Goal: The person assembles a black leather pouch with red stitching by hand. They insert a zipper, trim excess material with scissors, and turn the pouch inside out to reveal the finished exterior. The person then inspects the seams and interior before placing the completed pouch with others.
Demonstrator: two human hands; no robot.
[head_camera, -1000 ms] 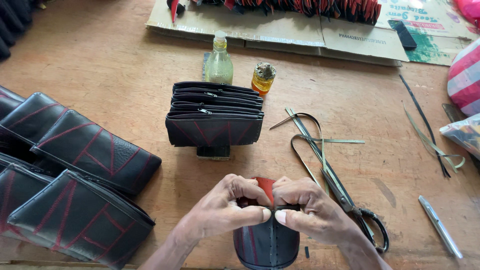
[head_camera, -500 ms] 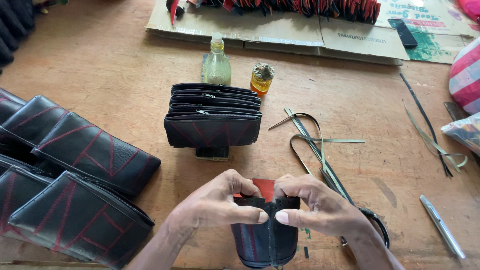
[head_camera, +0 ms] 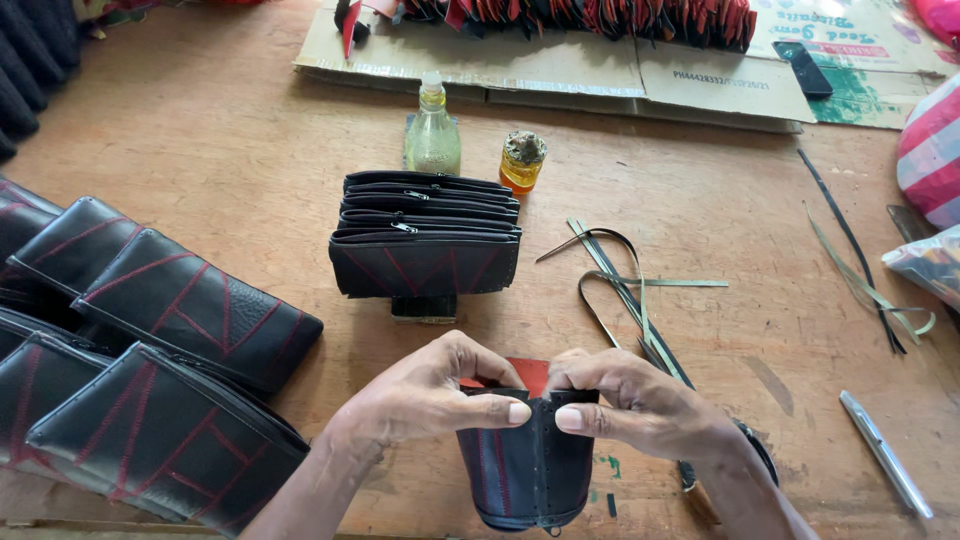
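I see the table (head_camera: 200,130) with pouches (head_camera: 180,310) stacked left and a pouch row (head_camera: 425,240) standing centre. My left hand (head_camera: 420,400) and right hand (head_camera: 640,405) pinch the black piece (head_camera: 525,470) at the near edge, thumbs clamped on its top rim. Bottles (head_camera: 435,125) stand behind.

Small black pouch (head_camera: 525,470) with red stitching and lining, upright, mouth pinched, near table edge

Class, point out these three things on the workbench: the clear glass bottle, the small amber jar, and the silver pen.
clear glass bottle (head_camera: 433,140), head view, on its body.
small amber jar (head_camera: 522,168), head view, on its side below the lid.
silver pen (head_camera: 886,453), head view, on the middle of its barrel.
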